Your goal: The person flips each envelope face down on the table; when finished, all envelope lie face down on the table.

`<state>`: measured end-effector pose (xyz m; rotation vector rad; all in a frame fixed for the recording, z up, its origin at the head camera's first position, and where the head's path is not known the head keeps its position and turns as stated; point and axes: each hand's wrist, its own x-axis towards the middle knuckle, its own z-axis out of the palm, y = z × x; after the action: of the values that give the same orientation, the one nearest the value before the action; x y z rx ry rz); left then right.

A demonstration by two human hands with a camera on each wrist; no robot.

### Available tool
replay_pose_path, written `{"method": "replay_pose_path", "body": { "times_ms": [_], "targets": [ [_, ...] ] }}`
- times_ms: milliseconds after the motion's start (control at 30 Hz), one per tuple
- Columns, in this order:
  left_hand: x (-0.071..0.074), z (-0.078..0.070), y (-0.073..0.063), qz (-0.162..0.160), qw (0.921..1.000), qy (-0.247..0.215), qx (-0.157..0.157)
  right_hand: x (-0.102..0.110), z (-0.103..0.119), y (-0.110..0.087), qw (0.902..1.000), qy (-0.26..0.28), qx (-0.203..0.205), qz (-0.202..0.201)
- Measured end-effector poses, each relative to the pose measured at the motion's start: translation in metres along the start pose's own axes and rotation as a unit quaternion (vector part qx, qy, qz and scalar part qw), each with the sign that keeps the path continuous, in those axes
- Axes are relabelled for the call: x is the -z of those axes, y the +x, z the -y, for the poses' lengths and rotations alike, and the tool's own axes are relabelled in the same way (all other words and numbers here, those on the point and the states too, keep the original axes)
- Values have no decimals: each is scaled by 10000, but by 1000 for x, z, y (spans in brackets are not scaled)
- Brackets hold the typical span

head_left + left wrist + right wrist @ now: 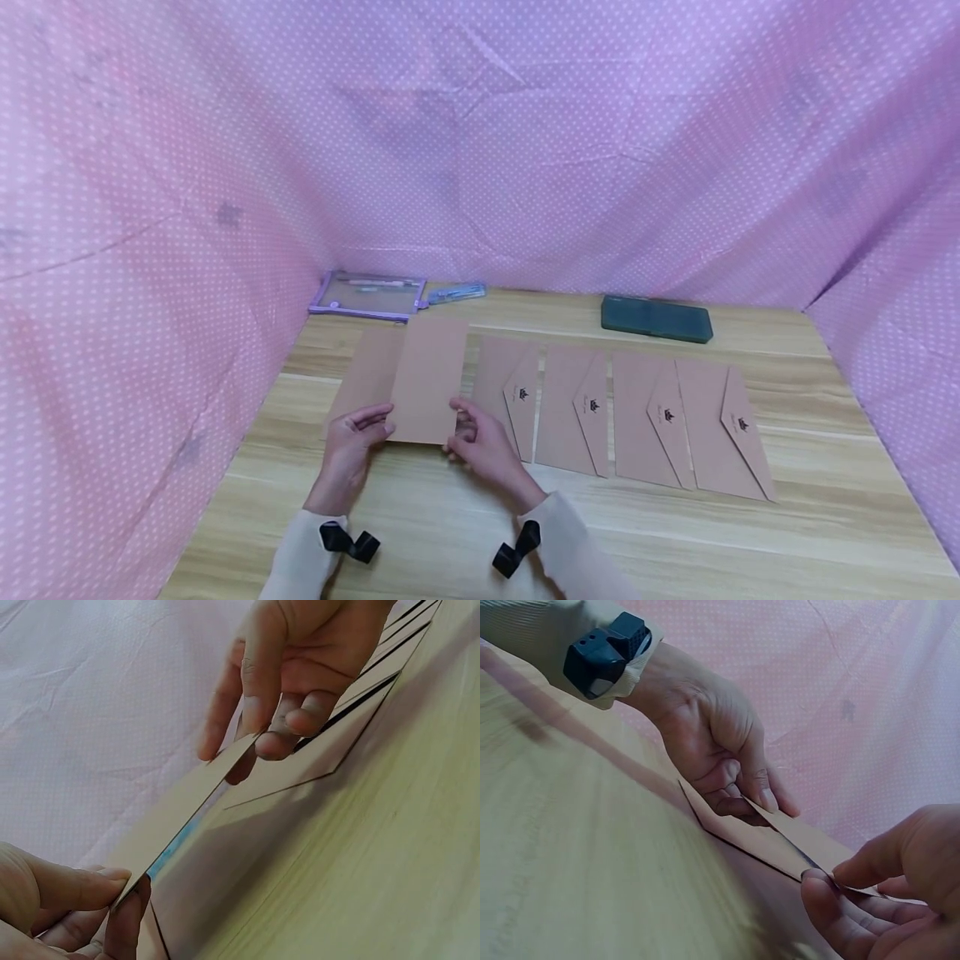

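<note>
Between both hands a plain brown envelope [430, 379] is held up off the table. My left hand [349, 450] pinches its near left corner between thumb and fingers, while my right hand [483, 442] pinches the near right corner. In the left wrist view the envelope [191, 799] shows nearly edge-on, raised over the wood. Under and left of it lies another plain brown envelope [366, 358], partly covered. To the right, several brown envelopes lie in a row, flaps showing, each with a dark crown print; the nearest one [492, 375] is beside my right hand.
Along the back of the table [817, 467] lie a clear pouch with purple edging [367, 297], a small blue packet [457, 292] and a dark green case [656, 319]. A pink dotted cloth [525, 167] hangs round the back and sides.
</note>
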<state>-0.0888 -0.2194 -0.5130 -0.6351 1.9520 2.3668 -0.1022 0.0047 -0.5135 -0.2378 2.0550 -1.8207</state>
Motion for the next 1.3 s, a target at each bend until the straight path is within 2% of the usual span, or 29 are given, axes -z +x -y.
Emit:
{"method": "replay_pose_path", "body": {
  "times_ms": [267,467,767,967,1100,1200,1300],
  "targets": [
    [4,4,0,-61,9990,428,107,-7,-6,-2,9996,195,4,-196],
    [2,2,-2,-6,9937,1116,127,-8,-9,-2,9994,20,-13,-335],
    [-1,2,-1,31,9872,1589,157,-6,-10,-2,9993,-163,-30,-329],
    [-2,-3,-6,52,9837,1796,110,-3,-5,-4,9956,-913,-84,-193],
    [-4,-7,-9,66,9736,2280,5,-1,-2,-5,9888,-1486,34,-119],
    [-6,-10,-11,35,9642,2651,-63,-2,0,-4,9800,-1971,227,-172],
    [-6,-11,-12,-10,9582,2858,-115,-2,2,-4,9704,-2368,382,-278]
  ]
}}
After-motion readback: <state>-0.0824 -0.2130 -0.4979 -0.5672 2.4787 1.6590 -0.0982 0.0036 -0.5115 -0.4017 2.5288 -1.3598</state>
